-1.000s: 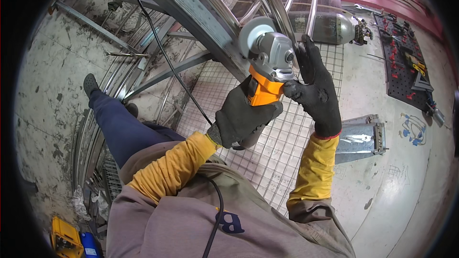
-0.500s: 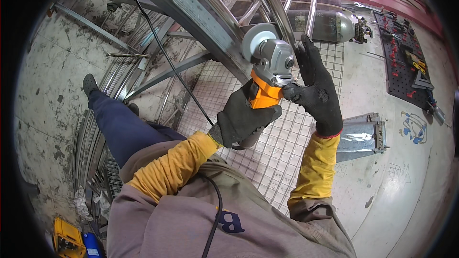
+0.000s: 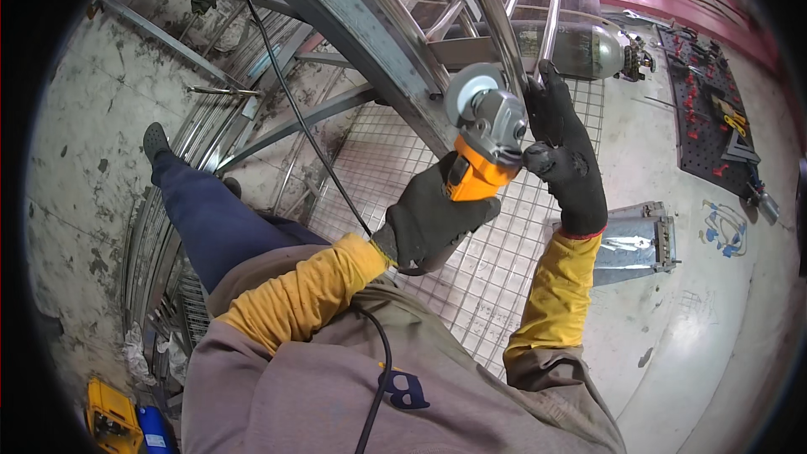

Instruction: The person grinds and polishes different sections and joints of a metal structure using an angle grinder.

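My left hand (image 3: 437, 217), in a black glove, is wrapped round the orange body of an angle grinder (image 3: 486, 160) with a grey metal head. Its pale disc (image 3: 472, 92) looks blurred and lies close beside the polished metal tubes (image 3: 496, 21). My right hand (image 3: 572, 151), also gloved in black, has its fingers stretched up against the lower end of a tube. Its thumb is beside the grinder's head; whether they touch I cannot tell. A black cord (image 3: 307, 122) runs up past my left wrist.
A thick steel beam (image 3: 345, 25) slants across the top. Wire mesh (image 3: 471, 277) lies below my hands. Metal strips (image 3: 168, 227) are stacked at left. At right are a gas cylinder (image 3: 580, 49), a black pegboard with tools (image 3: 702, 134) and a grey metal piece (image 3: 626, 240).
The grinder and my left hand have shifted slightly right and down. My right hand stays almost in place, its fingers stretched at the tube. The view has moved slightly.
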### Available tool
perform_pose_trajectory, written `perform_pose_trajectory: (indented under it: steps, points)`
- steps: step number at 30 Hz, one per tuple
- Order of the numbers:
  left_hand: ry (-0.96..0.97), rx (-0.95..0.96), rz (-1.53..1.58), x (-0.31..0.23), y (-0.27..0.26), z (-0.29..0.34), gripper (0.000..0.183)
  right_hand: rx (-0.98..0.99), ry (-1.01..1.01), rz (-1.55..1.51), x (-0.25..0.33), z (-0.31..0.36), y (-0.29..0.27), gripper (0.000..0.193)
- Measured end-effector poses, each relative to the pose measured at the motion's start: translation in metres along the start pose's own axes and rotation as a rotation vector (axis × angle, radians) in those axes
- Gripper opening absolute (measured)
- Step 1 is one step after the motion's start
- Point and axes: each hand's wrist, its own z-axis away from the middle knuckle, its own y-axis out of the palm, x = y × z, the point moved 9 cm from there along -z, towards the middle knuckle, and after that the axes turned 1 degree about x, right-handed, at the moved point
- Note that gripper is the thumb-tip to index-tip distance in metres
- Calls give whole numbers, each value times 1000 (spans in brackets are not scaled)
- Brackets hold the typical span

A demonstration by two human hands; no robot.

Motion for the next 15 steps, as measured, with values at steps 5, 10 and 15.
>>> perform_pose_trajectory:
  steps: [5, 10, 15]
  points:
    - [22, -54, 165, -2, 12, 16, 51, -7, 88, 60, 6, 2, 2, 139]
    - [-11, -113, 273, -12, 13, 11, 48, 74, 2, 171, 5, -3, 6, 135]
    - [-23, -114, 265, -17, 21, 8, 50, 46, 5, 88, -5, -3, -3, 124]
